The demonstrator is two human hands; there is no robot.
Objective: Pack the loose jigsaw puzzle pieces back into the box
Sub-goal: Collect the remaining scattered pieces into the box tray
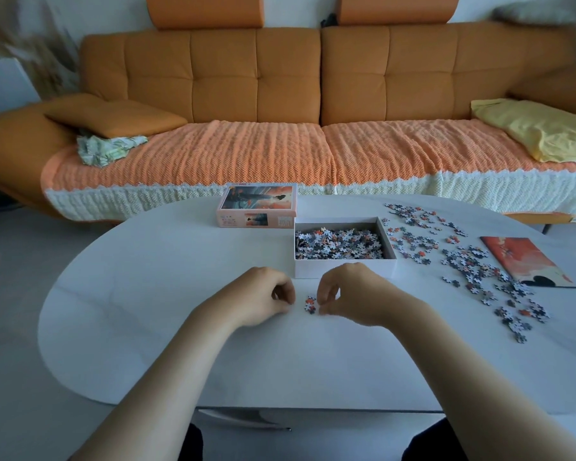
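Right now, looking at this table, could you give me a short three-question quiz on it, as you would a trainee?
1. True or false: the open box already holds puzzle pieces.
2. Where is the lid? A: on the table, behind the box to its left. B: shut on the box. C: held in a hand.
3. Fill in: the small cluster of pieces lies between the two ____.
Key: 1 true; 2 A; 3 hands: left hand, right hand.

Smooth matt white table point(167, 327), cardboard box point(345, 269), ribbed knitted cloth on sofa point(256, 74).
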